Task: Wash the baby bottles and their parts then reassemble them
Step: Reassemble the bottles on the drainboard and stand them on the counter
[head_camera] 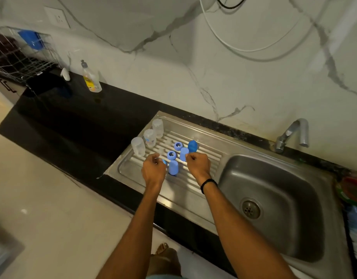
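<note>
Both forearms reach over the steel drainboard point(195, 190), left hand point(153, 170) and right hand point(198, 165) curled, grips unclear, hiding parts among blue caps point(173, 167) beside three clear bottles point(138, 146), black counter point(72, 121) leftward

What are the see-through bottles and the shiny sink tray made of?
The bottles look like clear plastic: cloudy and see-through, with the tray's ridges faintly showing behind. The drainboard and basin look like stainless steel: grey, dull-shiny, with soft light streaks. The blue caps seem matte plastic.
</note>
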{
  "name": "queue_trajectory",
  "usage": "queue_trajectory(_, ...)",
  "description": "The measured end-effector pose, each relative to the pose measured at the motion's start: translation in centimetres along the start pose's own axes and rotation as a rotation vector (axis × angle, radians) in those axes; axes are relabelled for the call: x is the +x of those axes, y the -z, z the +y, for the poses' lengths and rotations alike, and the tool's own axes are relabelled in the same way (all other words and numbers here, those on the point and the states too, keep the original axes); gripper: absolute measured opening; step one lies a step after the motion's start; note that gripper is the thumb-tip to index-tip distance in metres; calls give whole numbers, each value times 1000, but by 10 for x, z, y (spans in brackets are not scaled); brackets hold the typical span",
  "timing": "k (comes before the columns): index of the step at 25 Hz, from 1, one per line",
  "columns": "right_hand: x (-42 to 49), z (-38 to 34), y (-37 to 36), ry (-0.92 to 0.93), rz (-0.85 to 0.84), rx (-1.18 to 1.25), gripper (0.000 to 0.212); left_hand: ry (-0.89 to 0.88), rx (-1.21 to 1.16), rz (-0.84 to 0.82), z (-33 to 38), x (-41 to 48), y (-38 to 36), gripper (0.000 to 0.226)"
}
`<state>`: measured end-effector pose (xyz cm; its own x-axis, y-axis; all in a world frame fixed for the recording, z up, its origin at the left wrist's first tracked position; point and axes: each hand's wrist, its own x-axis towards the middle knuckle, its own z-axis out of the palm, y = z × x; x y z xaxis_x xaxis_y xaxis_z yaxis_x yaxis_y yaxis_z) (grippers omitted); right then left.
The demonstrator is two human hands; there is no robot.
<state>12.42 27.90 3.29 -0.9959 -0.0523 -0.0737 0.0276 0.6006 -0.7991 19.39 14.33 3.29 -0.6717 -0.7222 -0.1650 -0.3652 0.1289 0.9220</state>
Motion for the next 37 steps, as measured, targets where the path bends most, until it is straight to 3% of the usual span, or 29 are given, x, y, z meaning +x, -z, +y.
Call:
queue_trajectory(10, 28, -14, -35, -96, 111, 83, 42, -3, 117, -122, -19, 48, 7, 15)
queue_trajectory(26, 43, -31, -55, -38, 32, 111, 43, 0, 193, -33, -24, 67, 32, 25)
queue_trajectory(32, 57, -16, -56, -79, 28, 19, 26, -26, 294, -168, -28, 85, 21, 34)
queue_trajectory(37, 66, -26, -72, -47, 3, -101, 27, -62, 428, -296, -41, 112, 20, 37)
